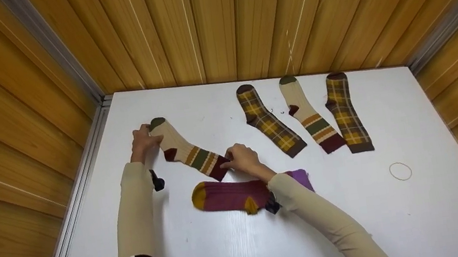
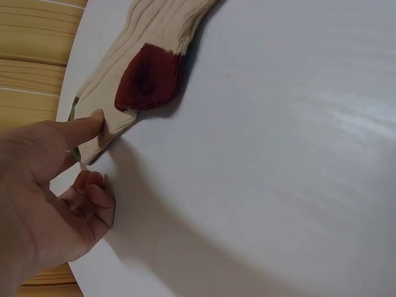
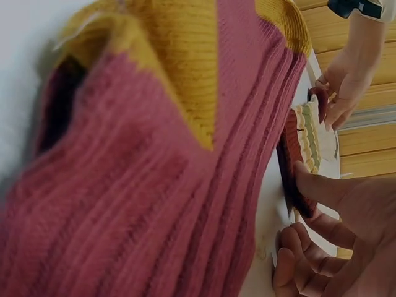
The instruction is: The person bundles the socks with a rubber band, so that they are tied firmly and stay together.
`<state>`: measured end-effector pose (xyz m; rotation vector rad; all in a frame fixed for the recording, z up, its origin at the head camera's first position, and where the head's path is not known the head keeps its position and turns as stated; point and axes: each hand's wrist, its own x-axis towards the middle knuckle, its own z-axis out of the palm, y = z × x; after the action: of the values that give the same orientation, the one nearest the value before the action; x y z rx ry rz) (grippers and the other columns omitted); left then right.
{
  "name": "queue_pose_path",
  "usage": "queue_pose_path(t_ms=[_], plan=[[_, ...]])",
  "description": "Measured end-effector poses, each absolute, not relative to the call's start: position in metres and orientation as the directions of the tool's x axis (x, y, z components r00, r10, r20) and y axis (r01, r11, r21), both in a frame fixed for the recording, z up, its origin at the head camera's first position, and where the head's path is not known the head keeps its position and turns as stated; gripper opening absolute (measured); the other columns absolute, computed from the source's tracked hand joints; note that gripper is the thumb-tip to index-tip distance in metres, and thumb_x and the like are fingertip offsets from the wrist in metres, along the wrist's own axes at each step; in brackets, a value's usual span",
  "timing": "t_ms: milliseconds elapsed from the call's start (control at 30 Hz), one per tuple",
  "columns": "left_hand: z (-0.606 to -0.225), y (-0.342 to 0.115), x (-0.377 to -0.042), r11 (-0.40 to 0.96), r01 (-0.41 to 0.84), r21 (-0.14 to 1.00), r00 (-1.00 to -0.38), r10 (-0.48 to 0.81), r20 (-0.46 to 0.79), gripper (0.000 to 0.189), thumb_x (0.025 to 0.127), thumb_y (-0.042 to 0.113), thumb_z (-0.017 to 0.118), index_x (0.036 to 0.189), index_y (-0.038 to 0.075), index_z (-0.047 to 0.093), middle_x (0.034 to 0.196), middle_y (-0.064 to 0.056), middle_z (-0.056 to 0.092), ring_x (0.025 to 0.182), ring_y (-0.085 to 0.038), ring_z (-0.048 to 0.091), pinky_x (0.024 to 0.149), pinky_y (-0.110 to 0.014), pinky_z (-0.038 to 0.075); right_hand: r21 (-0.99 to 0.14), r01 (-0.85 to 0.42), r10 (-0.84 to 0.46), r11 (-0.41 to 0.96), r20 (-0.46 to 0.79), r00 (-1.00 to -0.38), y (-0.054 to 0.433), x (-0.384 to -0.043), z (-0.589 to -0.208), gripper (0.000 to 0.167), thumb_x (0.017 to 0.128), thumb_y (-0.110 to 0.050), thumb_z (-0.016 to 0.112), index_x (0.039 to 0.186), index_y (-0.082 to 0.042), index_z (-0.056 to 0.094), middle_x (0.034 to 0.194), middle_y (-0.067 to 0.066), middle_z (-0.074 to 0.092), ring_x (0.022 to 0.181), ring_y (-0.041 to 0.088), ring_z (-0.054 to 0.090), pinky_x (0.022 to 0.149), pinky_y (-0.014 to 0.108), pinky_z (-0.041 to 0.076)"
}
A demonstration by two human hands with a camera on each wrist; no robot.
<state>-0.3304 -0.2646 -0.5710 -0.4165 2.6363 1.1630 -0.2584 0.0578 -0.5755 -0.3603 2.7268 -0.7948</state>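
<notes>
A cream sock (image 1: pixel 178 143) with a green toe, dark red heel and cuff, and striped leg lies slantwise on the left of the white table. My left hand (image 1: pixel 142 142) pinches its toe end; in the left wrist view the thumb (image 2: pixel 86 129) lies over the cream knit, with fingers behind it. At the other end my right hand (image 1: pixel 242 158) pinches the dark red cuff (image 3: pixel 292 164) between thumb and fingers. Close below lies a maroon sock (image 1: pixel 229 195) with a mustard toe and heel and a purple cuff (image 1: pixel 302 177), partly covered by my right forearm.
Toward the back right lie a plaid sock (image 1: pixel 270 125), a second cream striped sock (image 1: pixel 309 113) and another plaid sock (image 1: pixel 344 113), side by side. A thin rubber band (image 1: pixel 400 171) is on the right of the table (image 1: pixel 245 250). Wood-look walls (image 1: pixel 216 28) border the table.
</notes>
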Motion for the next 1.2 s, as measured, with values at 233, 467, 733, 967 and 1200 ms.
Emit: queue_pose_path(t_ms=[233, 467, 733, 967, 1200], plan=[[-0.572, -0.25, -0.333, 0.499, -0.353, 0.791, -0.933, -0.257, -0.254, 0.059, 0.081, 0.0, 0.065, 0.136, -0.005, 0.045, 0.141, -0.025, 0.049, 0.129, -0.036, 0.045, 0.107, -0.043, 0.042, -0.598, -0.167, -0.332, 0.784, -0.177, -0.927, 0.071, -0.259, -0.575, 0.023, 0.088, -0.027, 0.081, 0.091, -0.006, 0.072, 0.091, 0.009, 0.072, 0.074, 0.016, 0.056, 0.063, 0.029, 0.043], [-0.581, -0.237, -0.332, 0.268, -0.423, 0.865, -0.87, -0.388, -0.305, 0.056, 0.089, 0.013, 0.066, 0.14, 0.0, 0.047, 0.139, -0.022, 0.055, 0.117, -0.029, 0.055, 0.086, -0.029, 0.046, -0.697, -0.165, -0.341, 0.697, -0.12, -0.932, 0.094, -0.259, -0.576, 0.021, 0.094, -0.019, 0.073, 0.103, -0.001, 0.066, 0.087, 0.014, 0.072, 0.063, 0.017, 0.066, 0.063, 0.027, 0.049], [-0.57, -0.227, -0.327, 0.323, -0.459, 0.828, -0.888, -0.209, -0.411, 0.06, 0.094, 0.019, 0.065, 0.148, 0.0, 0.046, 0.145, -0.022, 0.052, 0.113, -0.023, 0.057, 0.08, -0.024, 0.048, -0.83, -0.031, -0.213, 0.557, -0.106, -0.971, 0.125, -0.261, -0.577, 0.021, 0.1, -0.012, 0.063, 0.113, 0.003, 0.055, 0.087, 0.022, 0.07, 0.056, 0.022, 0.066, 0.049, 0.027, 0.054], [-0.557, -0.219, -0.313, 0.354, -0.439, 0.825, -0.891, -0.051, -0.452, 0.055, 0.096, 0.019, 0.067, 0.142, -0.004, 0.046, 0.135, -0.021, 0.055, 0.091, -0.013, 0.061, 0.075, -0.023, 0.055, -0.887, 0.06, -0.128, 0.457, -0.133, -0.983, 0.146, -0.258, -0.579, 0.022, 0.1, -0.003, 0.062, 0.119, 0.005, 0.054, 0.086, 0.029, 0.069, 0.053, 0.018, 0.061, 0.047, 0.028, 0.054], [-0.552, -0.206, -0.292, 0.434, -0.359, 0.826, -0.919, -0.007, -0.395, 0.049, 0.095, 0.013, 0.07, 0.136, -0.004, 0.051, 0.123, -0.021, 0.058, 0.092, -0.019, 0.065, 0.079, -0.031, 0.061, -0.917, 0.116, -0.104, 0.382, -0.168, -0.98, 0.166, -0.252, -0.581, 0.029, 0.099, -0.002, 0.063, 0.126, 0.007, 0.057, 0.096, 0.026, 0.068, 0.079, 0.035, 0.068, 0.052, 0.032, 0.059]])
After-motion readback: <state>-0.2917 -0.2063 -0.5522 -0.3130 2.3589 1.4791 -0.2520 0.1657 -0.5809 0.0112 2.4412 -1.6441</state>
